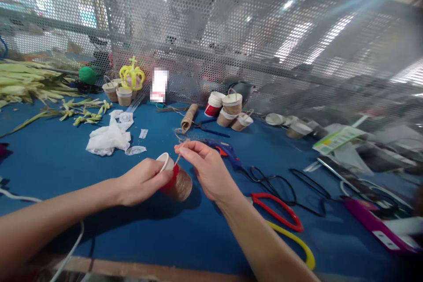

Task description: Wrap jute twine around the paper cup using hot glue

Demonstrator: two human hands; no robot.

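Observation:
My left hand (142, 181) is closed around a red paper cup (175, 180) lying on its side, its lower part wrapped in brown twine. My right hand (206, 165) pinches a strand of twine (179, 157) just above the cup's white rim. The strand runs back toward a twine spool (189, 117) lying farther away on the blue table (59, 158).
A blue glue gun (228, 150) lies just beyond my right hand. Black scissors (274, 185), red and yellow handles (280, 216) sit right. Wrapped cups (231, 110) stand behind; white cloth (107, 139), a yellow crown (132, 77) and green leaves (29, 83) lie left. Perforated metal screen backs the table.

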